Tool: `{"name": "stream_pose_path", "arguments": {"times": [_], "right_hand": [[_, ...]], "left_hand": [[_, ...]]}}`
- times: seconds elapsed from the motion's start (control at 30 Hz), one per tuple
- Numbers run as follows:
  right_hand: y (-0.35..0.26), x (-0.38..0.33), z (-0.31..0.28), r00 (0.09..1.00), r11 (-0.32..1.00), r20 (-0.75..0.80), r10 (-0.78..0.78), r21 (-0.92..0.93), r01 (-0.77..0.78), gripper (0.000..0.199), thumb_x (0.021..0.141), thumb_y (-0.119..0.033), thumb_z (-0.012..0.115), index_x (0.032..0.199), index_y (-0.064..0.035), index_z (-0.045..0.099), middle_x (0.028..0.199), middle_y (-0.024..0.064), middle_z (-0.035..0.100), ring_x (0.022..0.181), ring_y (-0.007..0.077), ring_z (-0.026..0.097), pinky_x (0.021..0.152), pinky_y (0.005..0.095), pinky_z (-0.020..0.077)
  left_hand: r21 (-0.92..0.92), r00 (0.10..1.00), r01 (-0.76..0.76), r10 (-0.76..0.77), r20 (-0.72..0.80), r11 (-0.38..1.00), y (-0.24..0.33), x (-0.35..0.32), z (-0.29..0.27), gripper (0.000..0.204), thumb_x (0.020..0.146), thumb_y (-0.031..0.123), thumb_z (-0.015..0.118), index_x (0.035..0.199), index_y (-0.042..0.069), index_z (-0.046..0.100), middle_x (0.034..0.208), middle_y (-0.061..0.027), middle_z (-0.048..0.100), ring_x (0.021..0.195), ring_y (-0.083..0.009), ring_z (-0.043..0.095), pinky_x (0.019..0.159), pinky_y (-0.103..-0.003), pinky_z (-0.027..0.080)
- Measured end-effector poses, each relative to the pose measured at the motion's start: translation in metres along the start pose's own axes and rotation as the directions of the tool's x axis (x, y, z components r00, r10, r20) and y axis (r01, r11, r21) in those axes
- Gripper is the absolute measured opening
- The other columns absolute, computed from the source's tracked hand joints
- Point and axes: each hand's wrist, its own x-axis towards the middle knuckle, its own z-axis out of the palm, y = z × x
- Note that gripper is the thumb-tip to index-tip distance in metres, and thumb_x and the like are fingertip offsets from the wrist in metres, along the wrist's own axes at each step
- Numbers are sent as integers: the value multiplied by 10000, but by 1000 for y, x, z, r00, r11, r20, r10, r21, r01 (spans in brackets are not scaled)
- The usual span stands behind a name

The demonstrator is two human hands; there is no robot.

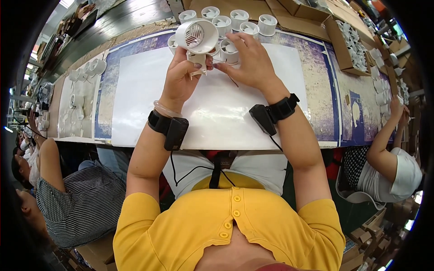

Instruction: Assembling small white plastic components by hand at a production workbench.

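Right now, in the head view, your left hand (175,77) is clamped on a white fan housing (197,37), thumb in front and fingertips showing past the far edge of its lower part. The housing is held up above the bench (313,74), tilted so that its round mouth faces you and the slatted grille inside shows; a small white bracket (197,64) juts from its underside, in your grip.

Your right hand (254,62) is just beside it, thumb and fingers spread well apart. The thumb points toward the bracket, and the fingers arch by a white impeller cup (229,52) — whether they touch it, you cannot tell from here. A thin dark wire (233,81) shows below that hand.

Behind your hands, more white fan cups (267,26) stand in a loose cluster near the far edge. Under your hands a white sheet (144,97) covers part of the bench. To the right sits an open cardboard box (335,44) full of small white parts (354,47); well to the left, a row of white housings (88,69) lies near another person (86,203). Each of your wrists carries a black strapped device (176,134).
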Motion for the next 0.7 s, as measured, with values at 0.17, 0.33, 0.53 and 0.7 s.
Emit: {"name": "stream_pose_path", "arguments": {"times": [0.17, 0.33, 0.53, 0.7], "right_hand": [[-2, 0, -6, 952, 987, 261, 160, -12, -162, 594, 728, -353, 722, 1215, -84, 516, 1020, 119, 592, 949, 293, 591, 816, 391, 483], [-7, -2, -14, 869, 976, 454, 196, -6, -217, 552, 741, -378, 710, 1157, -62, 534, 1018, 117, 609, 842, 261, 627, 757, 360, 504], [0, 9, -28, 900, 879, 209, 383, 217, -425, 503, 789, -366, 700, 1121, -28, 530, 972, 99, 622, 814, 199, 644, 717, 306, 507], [8, 8, -27, 887, 642, -68, 457, 716, -276, 532, 827, -253, 701, 1213, -17, 422, 1029, 91, 576, 947, 182, 613, 754, 277, 509]], "left_hand": [[-83, 998, 22, -18, 59, 996, -1, -1, -2, 574, 716, 23, 437, 1282, 34, 343, 1134, -181, 538, 940, -245, 554, 852, -376, 452], [-61, 1000, 22, -21, 16, 998, 0, -2, -2, 576, 719, 43, 438, 1288, 36, 348, 1138, -179, 536, 985, -259, 561, 870, -380, 456], [-64, 999, -26, 24, -35, 998, 1, -1, 1, 578, 728, 89, 460, 1294, 39, 356, 1125, -165, 547, 986, -256, 574, 861, -378, 467], [-44, 999, 20, -18, 46, 999, 0, -1, -7, 579, 736, 143, 479, 1294, 40, 366, 1114, -152, 554, 951, -250, 586, 829, -380, 483]]}}
